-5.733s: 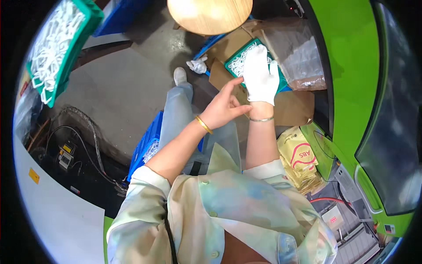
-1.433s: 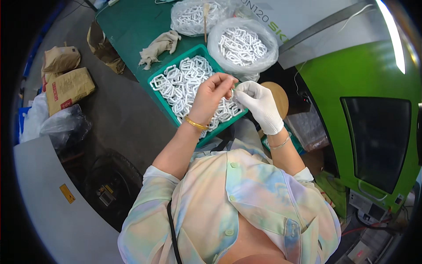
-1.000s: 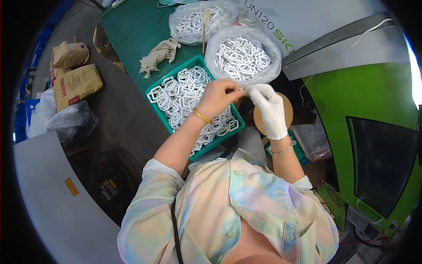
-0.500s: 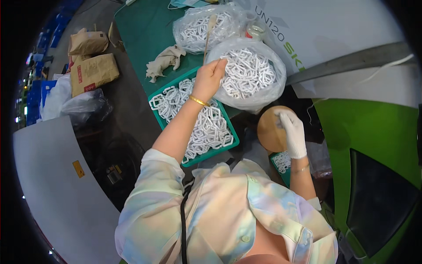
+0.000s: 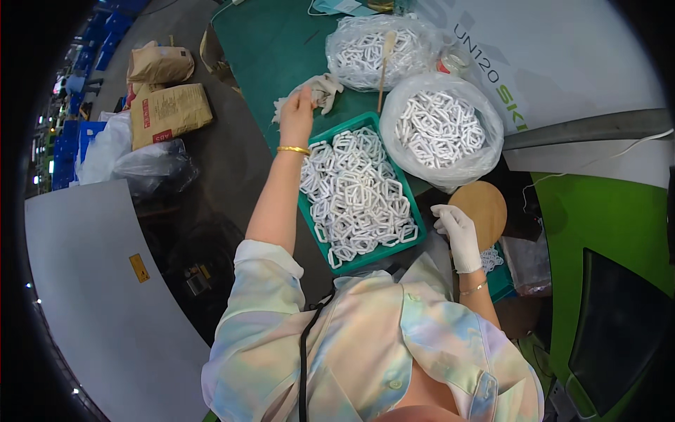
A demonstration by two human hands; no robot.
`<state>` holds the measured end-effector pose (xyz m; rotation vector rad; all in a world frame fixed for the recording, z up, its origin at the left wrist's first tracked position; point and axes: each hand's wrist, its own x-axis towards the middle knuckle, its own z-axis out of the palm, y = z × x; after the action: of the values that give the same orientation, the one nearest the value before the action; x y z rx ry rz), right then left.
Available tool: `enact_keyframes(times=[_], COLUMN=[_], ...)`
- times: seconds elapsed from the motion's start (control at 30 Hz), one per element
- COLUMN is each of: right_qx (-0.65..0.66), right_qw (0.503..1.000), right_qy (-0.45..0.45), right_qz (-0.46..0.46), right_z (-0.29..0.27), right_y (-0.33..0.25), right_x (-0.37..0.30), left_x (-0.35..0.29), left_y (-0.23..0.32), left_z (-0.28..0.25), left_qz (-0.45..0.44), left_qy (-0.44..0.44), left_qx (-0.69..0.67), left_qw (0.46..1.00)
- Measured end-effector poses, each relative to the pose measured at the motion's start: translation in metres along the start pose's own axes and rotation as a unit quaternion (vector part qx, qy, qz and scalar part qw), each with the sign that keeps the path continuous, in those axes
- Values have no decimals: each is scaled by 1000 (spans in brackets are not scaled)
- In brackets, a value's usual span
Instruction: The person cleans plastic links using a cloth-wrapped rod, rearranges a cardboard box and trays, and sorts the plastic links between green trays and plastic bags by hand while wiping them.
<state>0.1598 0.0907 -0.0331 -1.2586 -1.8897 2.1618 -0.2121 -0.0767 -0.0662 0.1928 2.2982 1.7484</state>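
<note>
Bare left hand (image 5: 297, 119) at crumpled beige cloth (image 5: 327, 90)

Person's white-gloved right hand (image 5: 460, 235): fingers loosely curled, contents hidden, just right of green rectangular plastic tray (image 5: 383, 251) of white plastic links (image 5: 358, 186). Left hand: fingers narrow, overlapping cloth; can't tell if gripping. Cloth lies beyond tray on green tabletop (image 5: 256, 42), long axis near-left to far-right; left hand much nearer.

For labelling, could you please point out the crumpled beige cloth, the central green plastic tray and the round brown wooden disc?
Crumpled beige cloth (image 5: 327, 91), head view: its right part.
Central green plastic tray (image 5: 387, 251), head view: its near rim.
Round brown wooden disc (image 5: 484, 211), head view: its top.
</note>
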Motion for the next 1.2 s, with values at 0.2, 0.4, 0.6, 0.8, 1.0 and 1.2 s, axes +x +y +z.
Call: enact_keyframes(times=[0.2, 0.4, 0.6, 0.8, 1.0, 1.2], right_qx=[-14, -24, 7, 29, 43, 74], right_qw=[1000, 999, 998, 997, 992, 978], right_qy=[0, -6, -22, 3, 26, 73], right_qz=[10, 31, 50, 74, 118, 179], right_z=[11, 3, -8, -26, -53, -77], right_y=[-1, 18, 49, 63, 86, 112], right_x=[-6, -8, -10, -11, -15, -24], left_x=[32, 62, 98, 159, 214, 224], left_y=[-19, -33, 11, 48, 73, 98], left_z=[-42, -21, 18, 122, 231, 312], left_qz=[-108, -86, 39, 168, 270, 156], left_qy=[-49, -71, -96, -106, -114, -112], left_qx=[-107, -58, 54, 194, 288, 393], left_qw=[987, 992, 993, 961, 912, 899])
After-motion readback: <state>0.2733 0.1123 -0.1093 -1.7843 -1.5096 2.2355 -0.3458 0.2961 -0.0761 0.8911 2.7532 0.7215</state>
